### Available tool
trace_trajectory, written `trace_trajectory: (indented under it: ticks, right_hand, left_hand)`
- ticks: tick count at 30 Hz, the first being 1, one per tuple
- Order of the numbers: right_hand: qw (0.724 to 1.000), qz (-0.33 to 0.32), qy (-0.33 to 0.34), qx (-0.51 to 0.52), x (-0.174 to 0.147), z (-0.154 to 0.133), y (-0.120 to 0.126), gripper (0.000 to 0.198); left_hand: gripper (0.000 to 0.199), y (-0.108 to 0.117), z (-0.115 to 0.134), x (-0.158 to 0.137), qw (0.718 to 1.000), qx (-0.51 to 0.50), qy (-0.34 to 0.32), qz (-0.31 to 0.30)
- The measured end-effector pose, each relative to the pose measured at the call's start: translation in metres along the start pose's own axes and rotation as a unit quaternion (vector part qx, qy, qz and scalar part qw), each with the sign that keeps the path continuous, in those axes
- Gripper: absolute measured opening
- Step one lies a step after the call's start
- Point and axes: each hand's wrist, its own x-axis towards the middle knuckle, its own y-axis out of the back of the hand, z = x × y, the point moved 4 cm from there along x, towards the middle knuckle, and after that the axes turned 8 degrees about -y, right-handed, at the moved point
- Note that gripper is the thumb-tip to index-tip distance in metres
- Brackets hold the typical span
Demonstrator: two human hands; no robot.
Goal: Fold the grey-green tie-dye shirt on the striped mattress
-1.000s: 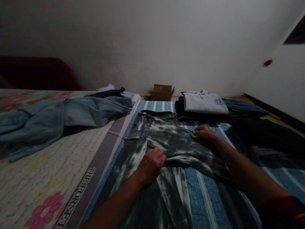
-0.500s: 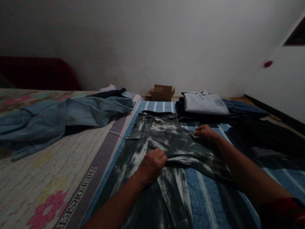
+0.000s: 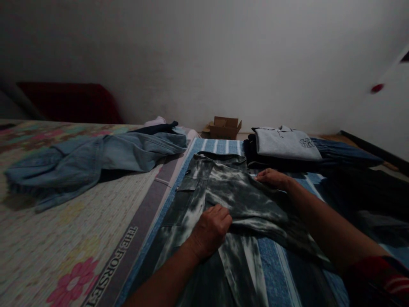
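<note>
Dark green and white tie-dye trousers (image 3: 236, 183) lie spread on a blue striped cloth (image 3: 281, 264), waistband at the far end. One leg runs toward me and the other slants off to the right. My left hand (image 3: 213, 226) is closed on the fabric near the crotch. Over on the right edge, close below the waistband, my right hand (image 3: 273, 178) pinches the trousers between thumb and fingers. My right forearm hides part of the slanted leg.
Light blue jeans (image 3: 128, 151) lie loosely on a flowered bed cover (image 3: 128, 200) at left. A folded grey hooded top (image 3: 284, 144) tops a stack at back right, beside folded dark jeans (image 3: 345, 151) and black clothes (image 3: 377, 187). An open cardboard box (image 3: 225, 128) stands by the wall.
The view has turned slightly left, so everything sits further right. My right hand has shifted along the trouser edge toward the waistband. My left hand keeps its grip near the crotch.
</note>
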Motion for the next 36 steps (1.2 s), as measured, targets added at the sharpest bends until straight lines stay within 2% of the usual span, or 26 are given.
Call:
trace_trajectory:
  ticks: [4,10,17,21,24,28,36]
  right_hand:
    - [0.997,0.069,0.023,0.000,-0.001,-0.003,0.003,0.027]
    - [0.995,0.099,0.026,-0.008,0.001,-0.006,0.005,0.029]
    - [0.996,0.086,-0.001,-0.008,-0.006,0.002,0.007,0.025]
    - [0.998,0.036,-0.050,-0.012,-0.019,0.026,0.019,0.030]
    - [0.998,0.004,-0.055,-0.018,-0.032,0.046,0.032,0.031]
    - [0.997,0.025,-0.053,-0.042,-0.047,0.060,0.044,0.029]
    - [0.998,0.031,-0.056,-0.023,-0.058,0.056,0.042,0.017]
  left_hand:
    - [0.015,-0.001,0.000,0.000,1.000,-0.004,0.004,0.011]
    - [0.016,-0.002,0.000,0.000,1.000,-0.004,0.009,0.001]
    - [0.014,0.000,0.001,0.003,1.000,0.001,0.009,-0.029]
    - [0.011,0.004,0.004,0.007,0.998,-0.001,0.014,-0.054]
    - [0.013,0.007,0.009,0.012,0.997,-0.005,0.012,-0.070]
    - [0.016,0.010,0.016,0.019,0.997,-0.008,0.003,-0.076]
    - [0.018,0.005,0.024,0.029,0.997,-0.021,-0.022,-0.066]
